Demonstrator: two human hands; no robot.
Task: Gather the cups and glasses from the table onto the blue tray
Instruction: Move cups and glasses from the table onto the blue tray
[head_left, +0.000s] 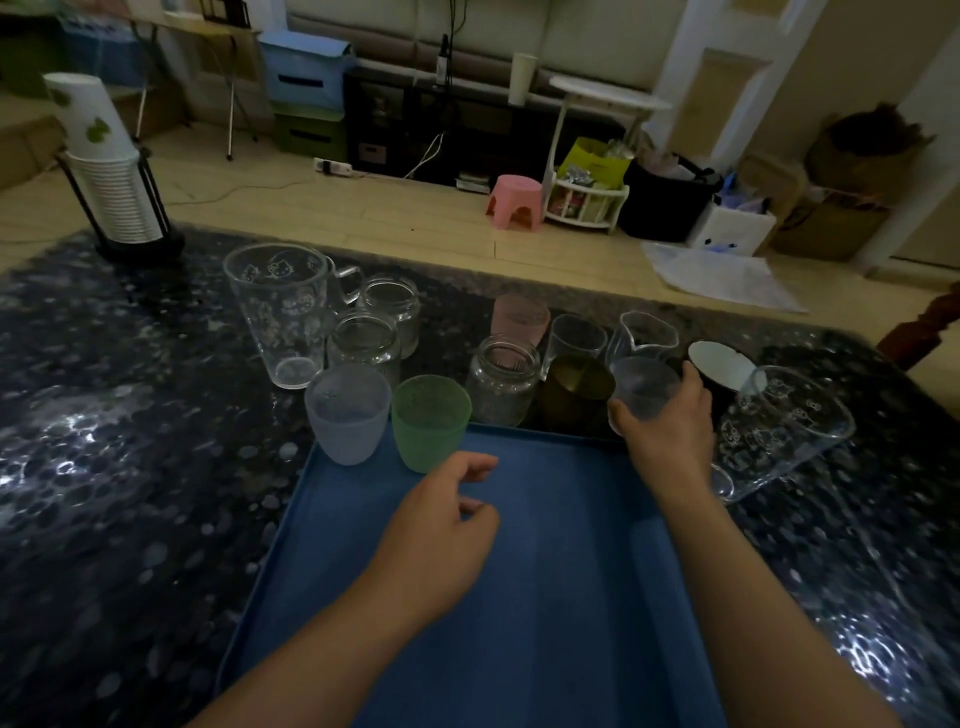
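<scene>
The blue tray (545, 613) lies on the dark speckled table in front of me. On its far left corner stand a frosted blue cup (347, 413) and a frosted green cup (430, 422). My right hand (670, 434) grips a small clear frosted glass (644, 388) at the tray's far right edge. My left hand (441, 535) hovers over the tray's middle, fingers loosely curled, holding nothing. Beyond the tray stand a tall clear mug (283, 312), glass jars (503, 379), a pink cup (520, 318), an olive cup (576, 391), a black cup (719, 371) and a tipped clear mug (784, 423).
A rack of stacked paper cups (111, 171) stands at the table's far left corner. The far table edge runs just behind the glasses. Beyond it the floor holds a pink stool (515, 201), boxes and bags.
</scene>
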